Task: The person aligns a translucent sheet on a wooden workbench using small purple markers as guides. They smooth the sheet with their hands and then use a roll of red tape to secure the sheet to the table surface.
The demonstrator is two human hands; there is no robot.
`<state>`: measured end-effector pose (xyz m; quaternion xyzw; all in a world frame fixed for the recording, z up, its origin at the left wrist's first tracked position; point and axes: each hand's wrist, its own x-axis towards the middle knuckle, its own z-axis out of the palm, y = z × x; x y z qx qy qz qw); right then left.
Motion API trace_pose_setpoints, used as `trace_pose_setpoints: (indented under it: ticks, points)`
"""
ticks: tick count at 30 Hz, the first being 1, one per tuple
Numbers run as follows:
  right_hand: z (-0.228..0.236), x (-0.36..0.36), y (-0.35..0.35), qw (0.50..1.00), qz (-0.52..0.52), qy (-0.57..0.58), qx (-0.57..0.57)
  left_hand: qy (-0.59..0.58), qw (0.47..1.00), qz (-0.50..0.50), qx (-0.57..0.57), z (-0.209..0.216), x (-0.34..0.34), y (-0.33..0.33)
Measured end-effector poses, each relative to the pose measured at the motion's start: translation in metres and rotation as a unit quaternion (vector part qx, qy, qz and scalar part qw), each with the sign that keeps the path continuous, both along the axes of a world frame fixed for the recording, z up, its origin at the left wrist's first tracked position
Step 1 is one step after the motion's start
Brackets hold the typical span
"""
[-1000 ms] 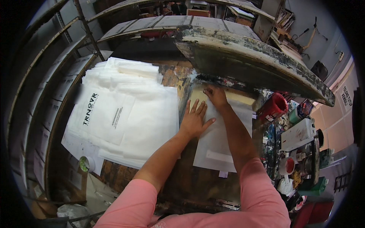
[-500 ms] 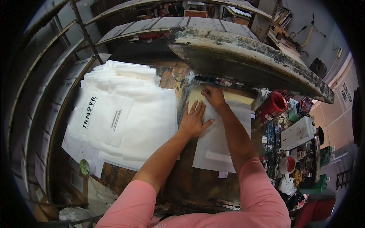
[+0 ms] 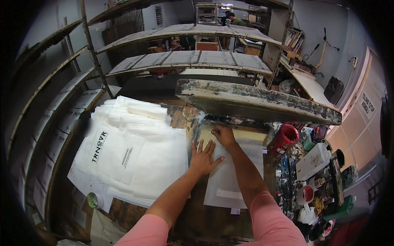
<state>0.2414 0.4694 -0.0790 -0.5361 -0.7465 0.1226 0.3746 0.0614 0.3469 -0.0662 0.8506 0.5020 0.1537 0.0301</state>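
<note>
My left hand lies flat with fingers spread on the left part of a translucent whitish sheet, which looks like a plastic bag. Close by, my right hand is closed, its fingers curled at the sheet's far end; what the fingertips hold, if anything, is hidden. Under that far end shows a yellowish board. A raised, paint-stained screen-printing frame slants above the table beyond both hands. To the left spreads a thick pile of white bags, with a printed bag on top.
A red bucket, a white jerrycan and several paint pots crowd the right side. At the front left stands a small round tub. Shelves with printed sheets run behind and along the left. People are far back.
The view has tilted upward, so the table appears lower and more shelving shows. Both hands stay at nearly the same spots on the sheet.
</note>
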Motion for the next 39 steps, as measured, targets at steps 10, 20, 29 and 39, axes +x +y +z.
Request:
trace_pose_setpoints:
  ticks: [10,20,29,39]
  points:
    - [0.002,-0.004,-0.003,0.999,-0.007,-0.024,0.035,-0.025,0.999,-0.036,0.025,-0.010,0.002,0.014]
    - [-0.005,0.001,-0.001,0.998,0.005,-0.031,0.046,0.003,0.998,-0.063,0.021,-0.009,0.005,0.036]
    - [-0.001,-0.001,0.010,0.999,0.002,-0.026,-0.047,-0.024,0.997,-0.067,-0.016,-0.008,0.005,0.040]
    - [-0.021,0.013,0.024,0.999,-0.015,-0.026,-0.033,-0.015,0.998,-0.060,-0.021,-0.008,0.012,0.045]
